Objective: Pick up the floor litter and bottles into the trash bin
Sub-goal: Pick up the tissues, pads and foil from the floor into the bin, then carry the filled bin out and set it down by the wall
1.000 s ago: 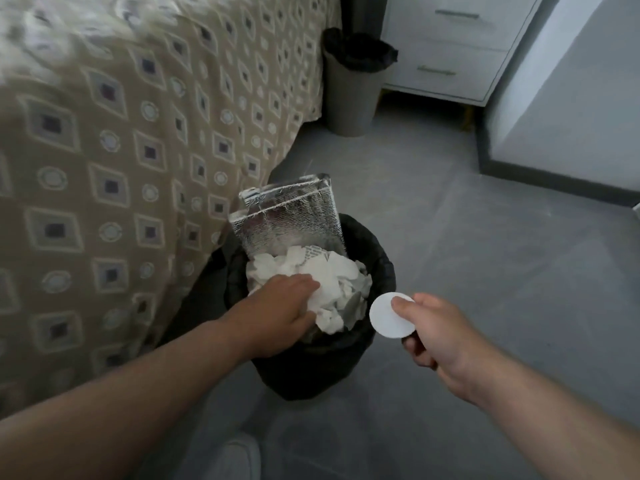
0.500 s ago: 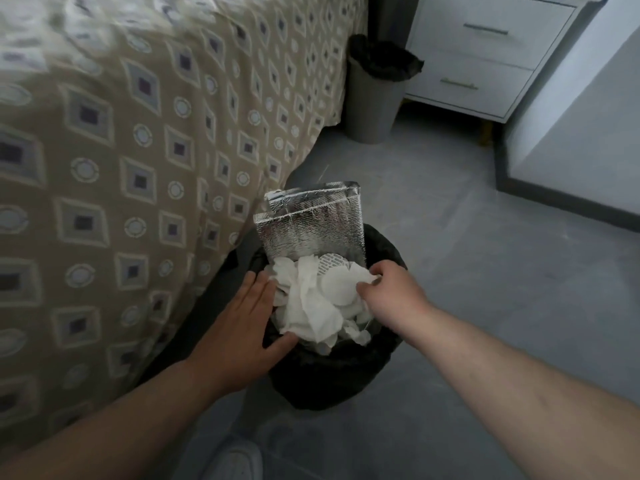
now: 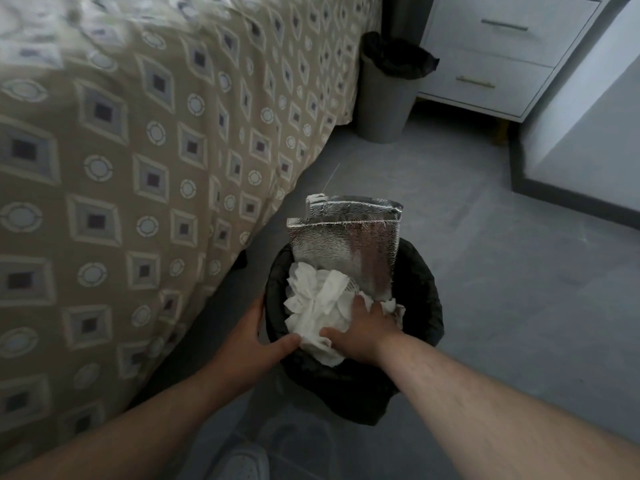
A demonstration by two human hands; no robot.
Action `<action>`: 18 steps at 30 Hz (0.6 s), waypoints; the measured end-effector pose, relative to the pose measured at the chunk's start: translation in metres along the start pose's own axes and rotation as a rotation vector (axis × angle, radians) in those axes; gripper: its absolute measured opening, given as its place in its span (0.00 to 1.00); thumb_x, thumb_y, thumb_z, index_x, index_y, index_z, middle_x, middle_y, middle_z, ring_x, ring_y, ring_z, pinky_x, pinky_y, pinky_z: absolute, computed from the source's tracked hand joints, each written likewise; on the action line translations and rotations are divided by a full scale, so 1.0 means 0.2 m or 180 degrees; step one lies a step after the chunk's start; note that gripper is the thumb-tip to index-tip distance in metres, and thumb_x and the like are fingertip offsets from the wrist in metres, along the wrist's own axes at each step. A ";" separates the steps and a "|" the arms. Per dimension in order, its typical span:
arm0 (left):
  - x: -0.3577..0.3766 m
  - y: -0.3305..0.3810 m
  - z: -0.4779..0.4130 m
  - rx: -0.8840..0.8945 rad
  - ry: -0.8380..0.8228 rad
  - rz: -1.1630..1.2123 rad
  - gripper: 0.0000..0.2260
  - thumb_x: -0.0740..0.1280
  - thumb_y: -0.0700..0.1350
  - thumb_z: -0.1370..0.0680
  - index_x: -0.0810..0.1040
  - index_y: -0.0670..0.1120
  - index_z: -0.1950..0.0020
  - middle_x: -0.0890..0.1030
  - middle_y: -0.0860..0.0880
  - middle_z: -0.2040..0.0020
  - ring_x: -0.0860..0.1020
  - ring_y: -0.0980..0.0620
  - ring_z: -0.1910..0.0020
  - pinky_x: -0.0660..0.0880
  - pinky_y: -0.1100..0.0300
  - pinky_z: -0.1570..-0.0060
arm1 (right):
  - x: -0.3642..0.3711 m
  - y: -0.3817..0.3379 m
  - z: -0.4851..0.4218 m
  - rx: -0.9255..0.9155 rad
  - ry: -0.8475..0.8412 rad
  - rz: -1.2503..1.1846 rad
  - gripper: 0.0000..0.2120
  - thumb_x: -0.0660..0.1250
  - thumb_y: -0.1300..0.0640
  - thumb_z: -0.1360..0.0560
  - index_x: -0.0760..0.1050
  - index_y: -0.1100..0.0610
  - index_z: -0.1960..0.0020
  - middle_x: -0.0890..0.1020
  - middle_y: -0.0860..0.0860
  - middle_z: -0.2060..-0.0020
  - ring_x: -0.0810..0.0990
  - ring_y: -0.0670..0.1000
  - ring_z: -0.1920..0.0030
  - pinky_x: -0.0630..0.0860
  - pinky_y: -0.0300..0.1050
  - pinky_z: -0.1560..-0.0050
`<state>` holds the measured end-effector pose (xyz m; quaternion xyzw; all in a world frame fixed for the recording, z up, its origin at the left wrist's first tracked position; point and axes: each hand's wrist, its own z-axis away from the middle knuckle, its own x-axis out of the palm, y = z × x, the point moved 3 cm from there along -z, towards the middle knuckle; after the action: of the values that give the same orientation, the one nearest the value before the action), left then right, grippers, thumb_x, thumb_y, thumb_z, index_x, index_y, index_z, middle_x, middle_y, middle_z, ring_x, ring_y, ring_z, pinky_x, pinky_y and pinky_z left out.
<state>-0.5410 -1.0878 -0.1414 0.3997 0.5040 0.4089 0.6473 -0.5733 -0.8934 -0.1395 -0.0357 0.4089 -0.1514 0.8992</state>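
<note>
A black-lined trash bin (image 3: 427, 292) stands on the grey floor beside the bed. It is heaped with crumpled white paper (image 3: 317, 306), and a silver foil bag (image 3: 346, 247) sticks up from its far side. My left hand (image 3: 254, 337) grips the bin's near-left rim, thumb over the edge. My right hand (image 3: 363, 330) lies flat on the paper heap, palm down, fingers spread and pressing into it. The white disc held earlier is not visible.
A bed with a tan patterned cover (image 3: 138, 168) fills the left side. A second grey bin with a black liner (image 3: 388, 95) stands at the bed's far corner, next to a white drawer unit (image 3: 498, 53). My shoe (image 3: 239, 462) shows at the bottom edge.
My right hand carried the white disc to the bin and now presses flat on the paper. My left hand left the paper heap and took hold of the bin's rim.
</note>
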 end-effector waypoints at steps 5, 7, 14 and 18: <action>0.02 0.03 0.00 0.0059 0.0040 0.0093 0.26 0.72 0.42 0.28 0.67 0.58 0.36 0.73 0.65 0.42 0.70 0.79 0.47 0.69 0.80 0.50 | -0.15 0.06 0.26 -0.0434 0.0891 -0.0282 0.46 0.60 0.30 0.32 0.44 0.48 0.23 0.49 0.51 0.23 0.56 0.58 0.25 0.61 0.53 0.29; 0.02 0.07 0.00 0.0057 0.0113 0.0112 0.25 0.72 0.42 0.27 0.67 0.56 0.35 0.73 0.66 0.43 0.70 0.80 0.49 0.67 0.82 0.53 | -0.22 0.13 0.41 -0.0789 0.1388 -0.0395 0.40 0.60 0.34 0.29 0.51 0.47 0.24 0.57 0.48 0.25 0.61 0.53 0.27 0.64 0.49 0.30; -0.03 0.15 -0.03 -0.0600 0.0793 0.0766 0.28 0.67 0.59 0.26 0.71 0.45 0.31 0.73 0.49 0.33 0.71 0.50 0.33 0.65 0.52 0.32 | -0.38 0.42 0.47 -0.0361 0.1649 -0.1466 0.24 0.64 0.46 0.25 0.69 0.53 0.31 0.74 0.51 0.34 0.73 0.51 0.35 0.69 0.46 0.36; -0.03 0.12 -0.15 -0.0731 0.0812 0.1183 0.34 0.68 0.65 0.34 0.75 0.44 0.34 0.77 0.48 0.36 0.74 0.50 0.37 0.65 0.46 0.31 | -0.45 0.48 0.27 -0.0095 0.1726 -0.2137 0.22 0.64 0.49 0.24 0.72 0.56 0.33 0.76 0.51 0.35 0.74 0.50 0.35 0.68 0.45 0.35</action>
<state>-0.5737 -1.0823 -0.1222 0.3545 0.4497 0.6226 0.5334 -0.5651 -0.7779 -0.0564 -0.1387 0.5982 -0.4336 0.6595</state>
